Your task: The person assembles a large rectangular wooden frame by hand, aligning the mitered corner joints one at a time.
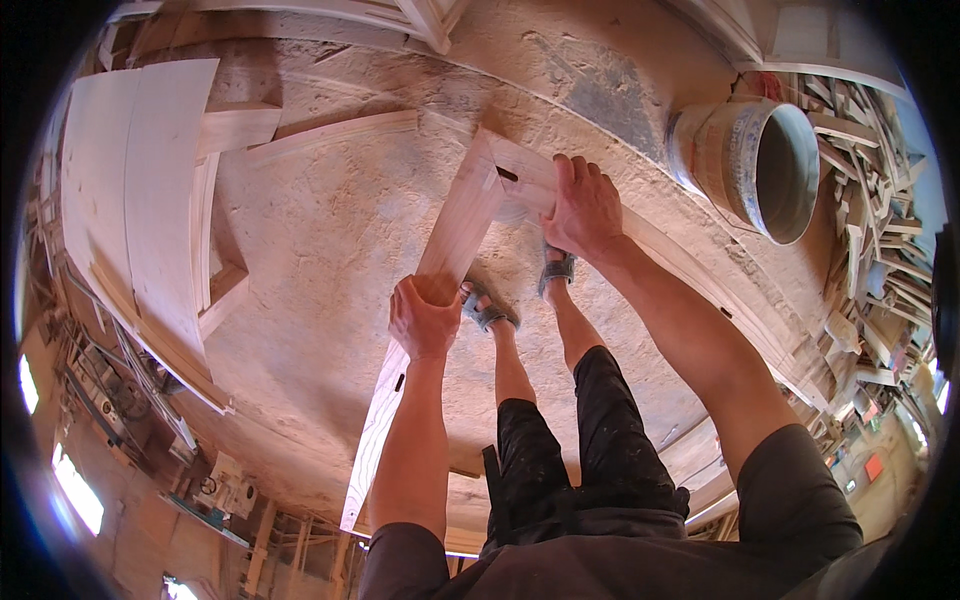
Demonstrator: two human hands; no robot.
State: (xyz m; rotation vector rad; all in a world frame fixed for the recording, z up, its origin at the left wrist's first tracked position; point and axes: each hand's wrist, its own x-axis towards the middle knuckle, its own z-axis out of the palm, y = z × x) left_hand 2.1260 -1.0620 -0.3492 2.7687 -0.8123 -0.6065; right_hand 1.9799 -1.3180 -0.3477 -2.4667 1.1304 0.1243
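Note:
Two pale wooden boards meet in an angled corner in front of me, above the floor. My left hand (pixel 425 318) is closed round the left board (pixel 460 225), which runs down past my left forearm and has a dark slot in it. My right hand (pixel 585 208) grips the right board (pixel 665 243) just beside the corner, fingers over its far edge. This board stretches toward the right under my forearm, and a dark slot (pixel 507 174) shows close to the joint. The undersides of both boards are hidden.
At the right a large bucket (pixel 700 150) lies tipped on its side, beside a heap of wood offcuts (pixel 885 260). Wide wooden panels (pixel 150 200) stand at the left. A curved-looking strip (pixel 340 133) lies on the dusty floor (pixel 300 260). Machinery (pixel 225 490) is at the lower left.

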